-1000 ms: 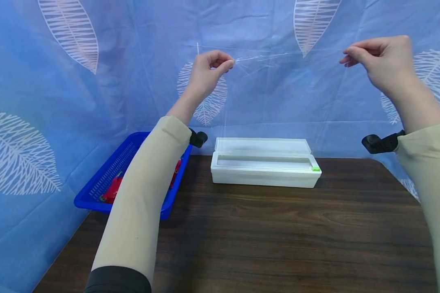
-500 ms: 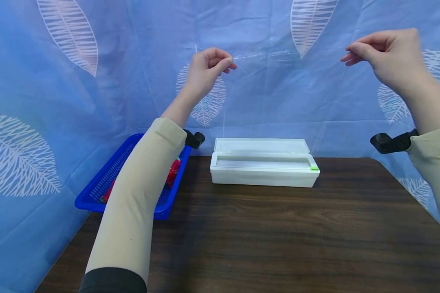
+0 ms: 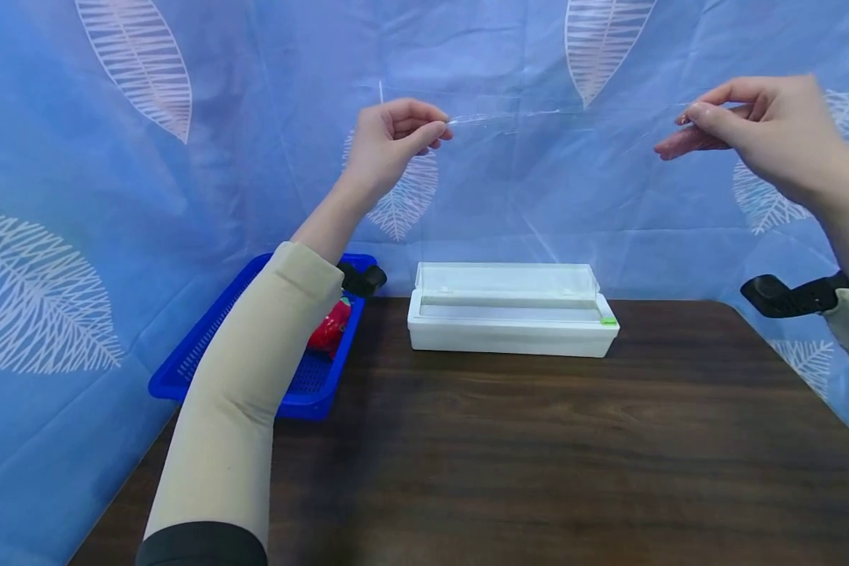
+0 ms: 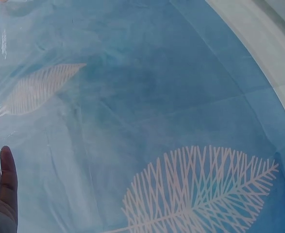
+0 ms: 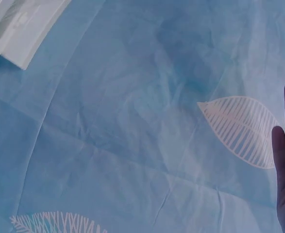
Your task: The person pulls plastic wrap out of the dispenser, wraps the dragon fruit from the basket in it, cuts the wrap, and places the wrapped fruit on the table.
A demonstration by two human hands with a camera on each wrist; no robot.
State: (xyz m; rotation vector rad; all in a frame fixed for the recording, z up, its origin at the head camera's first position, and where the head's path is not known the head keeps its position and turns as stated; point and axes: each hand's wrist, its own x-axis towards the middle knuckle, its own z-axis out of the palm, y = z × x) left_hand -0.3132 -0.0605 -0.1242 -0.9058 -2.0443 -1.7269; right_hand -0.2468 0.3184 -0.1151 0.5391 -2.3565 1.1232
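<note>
Clear cling film (image 3: 495, 118) is stretched in the air between the two hands; creases and glints show along its top edge. My left hand (image 3: 392, 145) pinches its left corner between thumb and forefinger. At the right, my right hand (image 3: 771, 134) pinches the other end with thumb and forefinger, its lower fingers extended. The film's sides are faint against the blue cloth. Below it, a white cling film dispenser box (image 3: 509, 338) stands on the table with its lid raised. The left wrist view shows part of the left hand (image 4: 4, 189), the right wrist view the right fingers (image 5: 283, 160).
A blue plastic basket (image 3: 313, 405) stands at the left, partly hidden by the left sleeve. Inside is a red fruit-like item (image 3: 331, 328) with a green tip. The dark wooden table (image 3: 509, 456) extends in front, and a blue leaf-print cloth (image 3: 290, 181) hangs behind.
My right hand has moved right and slightly down, and its lower fingers have spread away from the thumb. The left forearm has shifted left, uncovering more of the red item.
</note>
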